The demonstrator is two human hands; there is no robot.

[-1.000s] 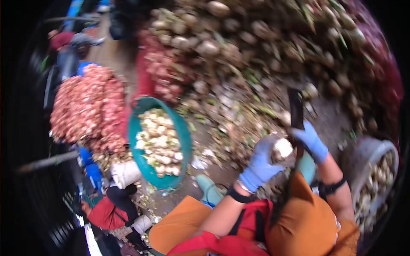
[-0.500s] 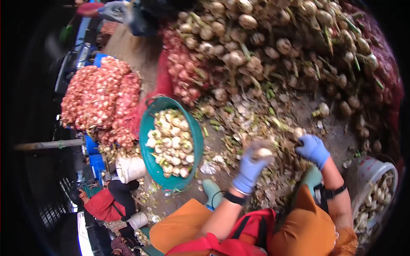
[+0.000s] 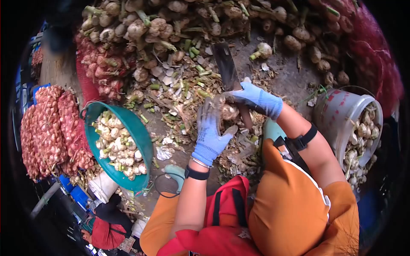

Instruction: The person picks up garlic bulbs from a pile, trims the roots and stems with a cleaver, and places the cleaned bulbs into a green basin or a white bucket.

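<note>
My left hand (image 3: 209,134), in a blue glove with soiled fingers, is closed around a garlic bulb (image 3: 229,112). Part of the bulb is hidden by the fingers. My right hand (image 3: 260,100), gloved the same way, grips a knife (image 3: 225,64) with a broad dark blade that points away from me. Its brown handle end sticks out below the glove, just beside the bulb. Both hands are close together over a heap of cut stems and peelings (image 3: 183,96). To the left, a teal basin (image 3: 147,145) is filled with trimmed garlic bulbs (image 3: 121,145).
A large pile of untrimmed garlic (image 3: 171,25) lies ahead. On the right stands a whitish bucket (image 3: 337,111) of garlic. Red net sacks (image 3: 55,128) are stacked at far left, near a seated person in a red top (image 3: 106,232). One loose bulb (image 3: 264,50) sits on the floor.
The view has shifted, moving the basin and sacks leftward. My hands have come together at the bulb, and the knife now shows clearly in my right hand.
</note>
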